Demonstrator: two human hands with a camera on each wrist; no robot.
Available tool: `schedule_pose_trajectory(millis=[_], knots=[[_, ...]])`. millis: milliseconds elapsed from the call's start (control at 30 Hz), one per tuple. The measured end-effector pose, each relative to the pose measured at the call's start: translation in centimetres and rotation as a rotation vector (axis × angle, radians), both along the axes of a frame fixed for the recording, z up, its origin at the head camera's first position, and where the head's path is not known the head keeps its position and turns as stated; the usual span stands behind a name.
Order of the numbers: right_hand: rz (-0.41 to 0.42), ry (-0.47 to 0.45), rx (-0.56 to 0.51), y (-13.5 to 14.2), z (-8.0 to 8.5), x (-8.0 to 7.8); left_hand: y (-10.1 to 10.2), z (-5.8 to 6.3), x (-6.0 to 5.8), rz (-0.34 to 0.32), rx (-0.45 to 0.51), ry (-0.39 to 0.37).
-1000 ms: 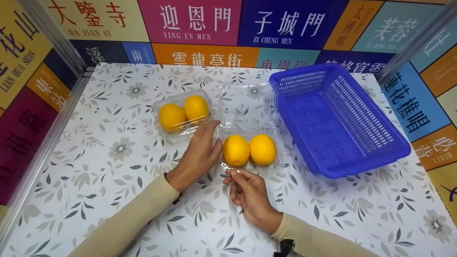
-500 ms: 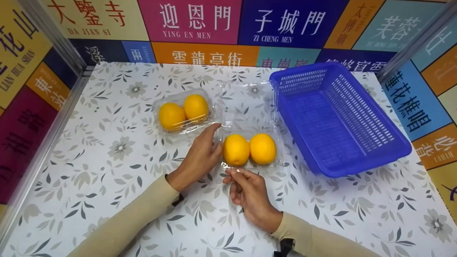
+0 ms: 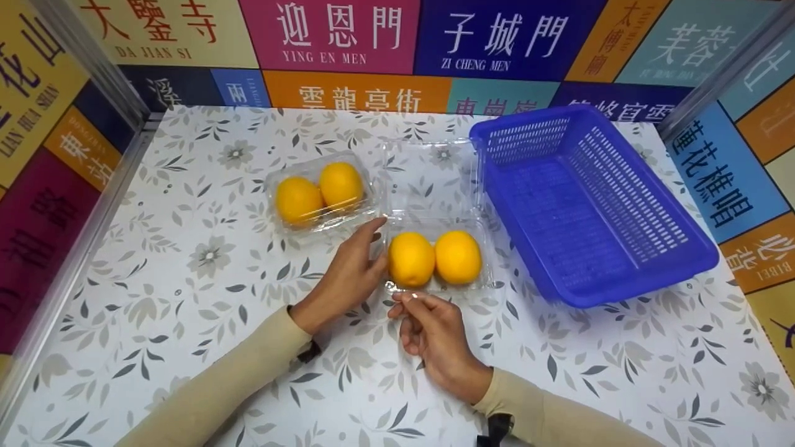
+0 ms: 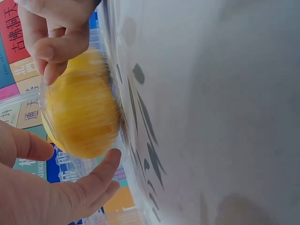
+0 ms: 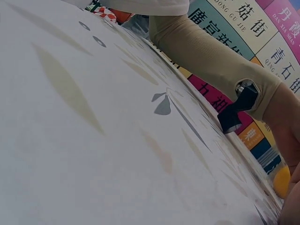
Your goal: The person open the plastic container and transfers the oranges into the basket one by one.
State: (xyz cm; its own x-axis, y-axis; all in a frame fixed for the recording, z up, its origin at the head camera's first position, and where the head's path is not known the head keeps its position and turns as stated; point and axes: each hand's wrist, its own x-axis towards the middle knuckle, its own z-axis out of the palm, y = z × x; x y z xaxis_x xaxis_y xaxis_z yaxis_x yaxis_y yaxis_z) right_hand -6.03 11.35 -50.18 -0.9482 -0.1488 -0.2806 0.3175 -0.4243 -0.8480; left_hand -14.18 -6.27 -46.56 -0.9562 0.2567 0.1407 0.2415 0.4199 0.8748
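A clear plastic clamshell box (image 3: 487, 276) lies unlatched, its lid (image 3: 431, 180) folded back flat on the far side. Two yellow-orange fruits (image 3: 411, 259) sit side by side in its near half. Along the box's left side my left hand (image 3: 345, 273) has its fingers extended, fingertips right at the wall beside the fruit. My right hand (image 3: 444, 338) pinches the near left corner between thumb and index finger. The left wrist view shows this pinch at the rim, close in front of a fruit (image 4: 84, 117), with the left hand's fingers (image 4: 96, 180) spread below.
To the upper left stands a second clear box (image 3: 317, 231) with two similar fruits (image 3: 299, 202). A blue perforated basket (image 3: 577, 298) stands right of the clamshell, close against its lid. The floral tablecloth (image 3: 211, 323) extends toward panels with printed characters (image 3: 348, 37).
My left hand has slid slightly toward me along the box's left side. The right hand keeps its pinch, and the boxes, fruits and basket stay where they were.
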Motion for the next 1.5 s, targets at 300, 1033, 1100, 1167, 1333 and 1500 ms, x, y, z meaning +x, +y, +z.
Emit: schedule_pose_trajectory(millis=[300,1033,1100,1167,1333,1500], knots=[[0.0,-0.006,0.0,0.0,0.1,-0.1,0.2,0.2,0.4,-0.008,0.05,-0.087],[-0.009,-0.01,-0.013,0.0,0.2,-0.1,0.0,0.0,0.4,-0.037,0.061,-0.132],[-0.006,-0.021,-0.017,0.0,0.2,0.0,0.0,0.0,0.4,-0.038,0.064,-0.136],[0.002,-0.035,-0.029,0.0,0.4,0.1,0.0,0.0,0.4,-0.038,0.066,-0.141],[0.061,-0.03,-0.025,0.4,0.9,0.7,0.0,0.0,0.3,-0.043,0.067,-0.154],[0.16,0.044,0.029,1.0,1.5,1.3,-0.2,-0.1,0.2,-0.04,0.056,-0.17]])
